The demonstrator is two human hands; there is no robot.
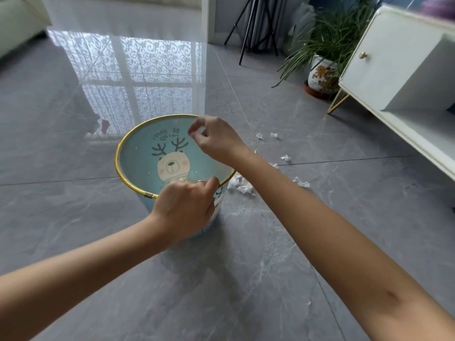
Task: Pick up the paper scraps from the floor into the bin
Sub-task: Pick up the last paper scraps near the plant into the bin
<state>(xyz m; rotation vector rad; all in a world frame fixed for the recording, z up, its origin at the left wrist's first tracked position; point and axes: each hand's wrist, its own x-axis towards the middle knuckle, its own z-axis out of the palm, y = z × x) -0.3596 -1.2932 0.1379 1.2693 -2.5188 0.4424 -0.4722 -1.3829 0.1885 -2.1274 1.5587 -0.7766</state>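
Crumpled white paper scraps (242, 186) beside round gold-rimmed bin (138, 168).

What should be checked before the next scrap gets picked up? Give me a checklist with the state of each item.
1. Bin upright with its mouth open: ok.
2. Left hand steadies the bin at the near rim: ok.
3. Right hand is over the bin opening: ok.
4. Right hand has let go of its scrap: cannot tell; the fingertips are pinched together and blurred.
5. Paper scraps lie on the floor just right of the bin, within likely reach: ok.
6. Floor cleared of scraps: not ok; more pieces lie further right toward the white cabinet.
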